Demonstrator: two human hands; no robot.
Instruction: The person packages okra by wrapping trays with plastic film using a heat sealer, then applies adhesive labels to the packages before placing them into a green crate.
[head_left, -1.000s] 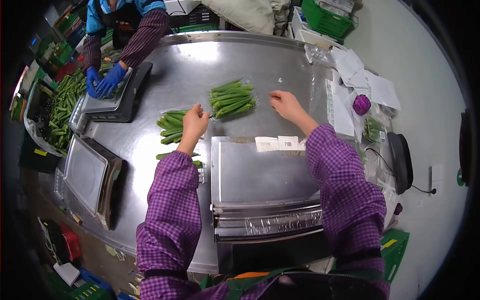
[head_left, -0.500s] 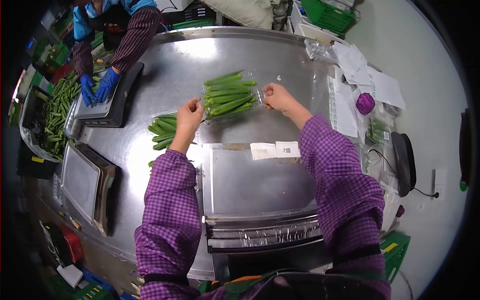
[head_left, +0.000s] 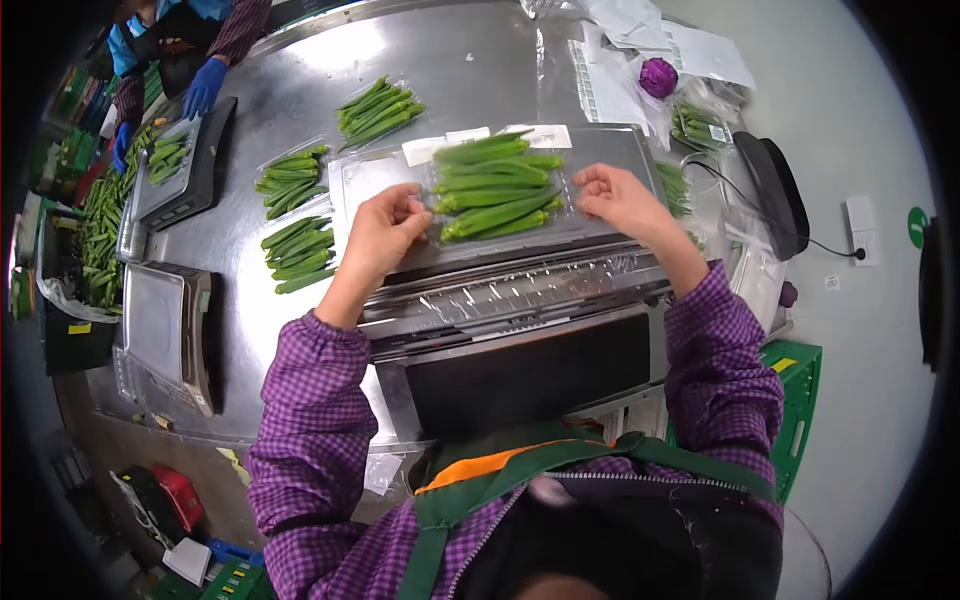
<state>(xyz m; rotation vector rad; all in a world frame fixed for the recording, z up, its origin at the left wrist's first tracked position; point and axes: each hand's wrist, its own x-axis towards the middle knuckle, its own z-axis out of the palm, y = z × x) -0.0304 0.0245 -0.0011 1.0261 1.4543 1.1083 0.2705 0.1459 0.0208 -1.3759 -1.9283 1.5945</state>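
Observation:
A clear tray of green okra (head_left: pixel 498 188) is held over the steel plate of the wrapping machine, between my two hands. My left hand (head_left: pixel 388 232) pinches its left edge with thumb and fingers. At the opposite edge, the curled fingers of my right hand (head_left: pixel 622 203) hold the clear rim. Two more okra portions, an upper one (head_left: pixel 292 182) and a lower one (head_left: pixel 298 253), lie to the left of the plate. Farther back is another okra portion (head_left: pixel 380 113). White paper labels (head_left: pixel 542 136) show just behind the held tray.
Film rollers (head_left: pixel 520 290) lie in front of the plate. Two scales, one with okra (head_left: pixel 167 158) and one bare (head_left: pixel 155 322), stand left. A co-worker's blue-gloved hand (head_left: pixel 204 86) is beside the far scale. Papers (head_left: pixel 610 95) and a purple cabbage (head_left: pixel 658 77) lie at right.
The view has shifted forward and down. Both hands have brought the okra tray nearer, over the plate; a separate okra portion now shows behind. The co-worker's gloved hands have moved apart.

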